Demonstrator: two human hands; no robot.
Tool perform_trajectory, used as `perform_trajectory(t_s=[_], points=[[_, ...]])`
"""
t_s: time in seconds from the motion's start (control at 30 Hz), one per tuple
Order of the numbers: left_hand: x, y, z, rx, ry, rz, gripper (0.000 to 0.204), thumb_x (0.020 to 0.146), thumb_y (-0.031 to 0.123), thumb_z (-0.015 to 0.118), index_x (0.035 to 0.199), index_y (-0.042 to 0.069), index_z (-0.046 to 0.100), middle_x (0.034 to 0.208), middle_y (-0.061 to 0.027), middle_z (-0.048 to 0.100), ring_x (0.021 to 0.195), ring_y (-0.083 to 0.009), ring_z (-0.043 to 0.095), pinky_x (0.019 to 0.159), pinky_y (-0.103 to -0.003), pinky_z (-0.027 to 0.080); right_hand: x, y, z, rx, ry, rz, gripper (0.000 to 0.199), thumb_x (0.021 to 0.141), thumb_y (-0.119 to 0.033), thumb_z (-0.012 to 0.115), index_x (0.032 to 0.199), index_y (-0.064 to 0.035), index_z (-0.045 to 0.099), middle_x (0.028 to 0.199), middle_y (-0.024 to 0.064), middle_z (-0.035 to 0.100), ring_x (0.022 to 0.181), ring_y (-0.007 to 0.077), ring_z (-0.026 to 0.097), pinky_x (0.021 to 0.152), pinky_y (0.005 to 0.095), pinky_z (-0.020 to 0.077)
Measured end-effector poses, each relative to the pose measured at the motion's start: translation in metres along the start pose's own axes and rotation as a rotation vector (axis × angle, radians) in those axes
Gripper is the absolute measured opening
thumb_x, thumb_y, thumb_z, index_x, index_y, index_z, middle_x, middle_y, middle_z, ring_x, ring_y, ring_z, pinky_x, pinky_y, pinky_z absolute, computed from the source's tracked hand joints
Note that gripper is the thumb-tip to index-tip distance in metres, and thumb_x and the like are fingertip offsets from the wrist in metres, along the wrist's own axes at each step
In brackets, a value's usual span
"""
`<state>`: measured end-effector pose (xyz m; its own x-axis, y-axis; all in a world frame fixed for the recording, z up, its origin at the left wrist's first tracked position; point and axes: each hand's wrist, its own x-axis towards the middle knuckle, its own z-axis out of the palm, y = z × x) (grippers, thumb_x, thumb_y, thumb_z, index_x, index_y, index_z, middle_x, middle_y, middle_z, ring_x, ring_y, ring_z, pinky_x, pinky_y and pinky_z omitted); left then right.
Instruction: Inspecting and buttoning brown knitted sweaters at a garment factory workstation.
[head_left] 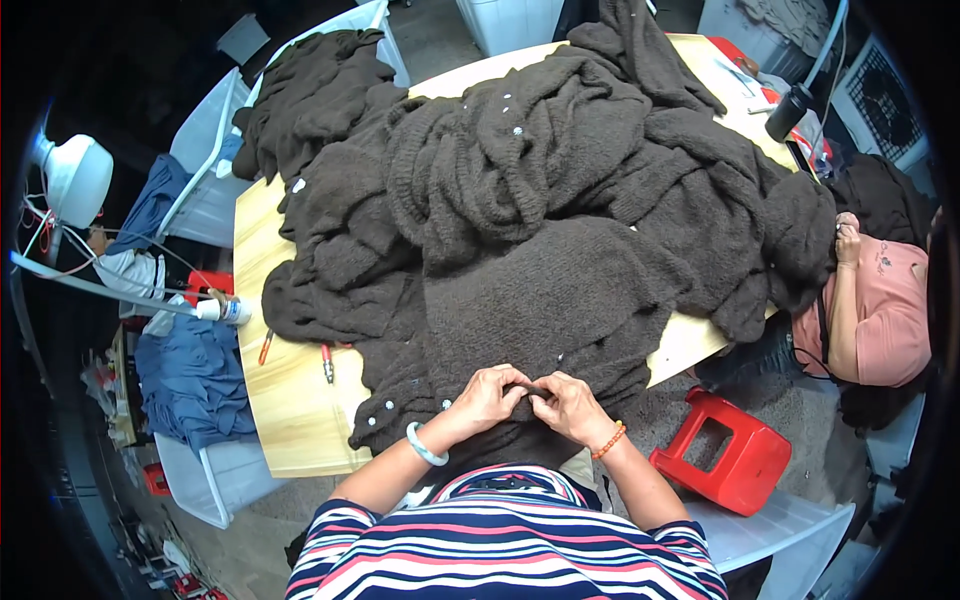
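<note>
A heap of dark brown knitted garments [540,280] covers most of the table, with its near part hanging over the edge toward me. My left hand [490,397] and my right hand [572,408] meet at that near part. Both have their fingers closed, pinching a small fold of the brown knit between thumbs and fingertips. Small pale shiny buttons [389,405] dot the cloth left of my left hand, and a dark shiny one [560,357] lies just beyond the fingers. Whether anything small sits inside the pinched fold is hidden.
The wooden table [300,425] also bears a slim red tool [328,365] and a white bottle [222,310]. A lamp [78,180] and bins with blue cloth [190,380] stand left. To the right are a red stool [740,465] and a person in pink [885,310] touching the brown knit.
</note>
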<state>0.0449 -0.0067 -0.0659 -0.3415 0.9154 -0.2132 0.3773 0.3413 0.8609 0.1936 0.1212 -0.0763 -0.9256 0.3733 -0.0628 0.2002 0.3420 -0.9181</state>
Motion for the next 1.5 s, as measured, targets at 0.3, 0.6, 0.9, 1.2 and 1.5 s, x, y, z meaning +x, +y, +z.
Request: perform_trajectory(t_s=[0.3, 0.6, 0.9, 1.2, 1.5], points=[[0.005, -0.012, 0.012, -0.033, 0.022, -0.022, 0.012, 0.084, 0.006, 0.061, 0.092, -0.002, 0.066, 0.082, -0.0127, 0.064, 0.077, -0.0203, 0.064, 0.07, -0.032, 0.05, -0.005, 0.012, 0.001, -0.007, -0.004, -0.002, 0.018, 0.082, 0.001, 0.061, 0.1, 0.0013, 0.063, 0.091, 0.0196, 0.061, 0.088, 0.0394, 0.062, 0.076, 0.0436, 0.0511], [0.007, -0.008, 0.007, 0.025, 0.043, 0.009, 0.007, 0.084, 0.001, 0.06, 0.09, -0.002, 0.064, 0.078, -0.0102, 0.061, 0.068, -0.0183, 0.057, 0.061, -0.03, 0.044, -0.006, 0.014, 0.014, -0.1, 0.088, -0.07, 0.013, 0.083, 0.006, 0.054, 0.095, 0.0058, 0.061, 0.09, 0.0194, 0.057, 0.087, 0.0379, 0.061, 0.076, 0.0428, 0.0514], [0.003, -0.009, 0.004, 0.039, -0.003, 0.036, 0.008, 0.085, 0.001, 0.059, 0.091, -0.001, 0.062, 0.081, -0.0098, 0.06, 0.07, -0.0181, 0.056, 0.063, -0.029, 0.044, -0.007, 0.011, 0.01, -0.259, 0.042, -0.171, 0.01, 0.085, 0.001, 0.056, 0.093, 0.0032, 0.061, 0.087, 0.0156, 0.054, 0.088, 0.0333, 0.059, 0.079, 0.0406, 0.0497], [0.002, -0.01, -0.005, -0.147, -0.036, -0.029, 0.009, 0.085, 0.004, 0.06, 0.092, -0.001, 0.064, 0.081, -0.0085, 0.062, 0.075, -0.0163, 0.06, 0.068, -0.03, 0.046, 0.004, 0.013, -0.008, 0.219, -0.097, -0.061, 0.01, 0.085, -0.001, 0.061, 0.092, 0.0024, 0.065, 0.076, 0.0088, 0.057, 0.067, 0.0167, 0.056, 0.06, 0.029, 0.0434], [0.003, -0.009, -0.018, -0.255, -0.118, -0.119, 0.012, 0.088, 0.009, 0.062, 0.092, -0.003, 0.064, 0.078, -0.0019, 0.064, 0.074, -0.0077, 0.056, 0.069, -0.025, 0.046, 0.005, 0.033, 0.002, 0.636, -0.291, 0.234, 0.014, 0.093, -0.01, 0.062, 0.097, 0.002, 0.067, 0.078, -0.0045, 0.057, 0.069, 0.0022, 0.048, 0.06, 0.0194, 0.039]])
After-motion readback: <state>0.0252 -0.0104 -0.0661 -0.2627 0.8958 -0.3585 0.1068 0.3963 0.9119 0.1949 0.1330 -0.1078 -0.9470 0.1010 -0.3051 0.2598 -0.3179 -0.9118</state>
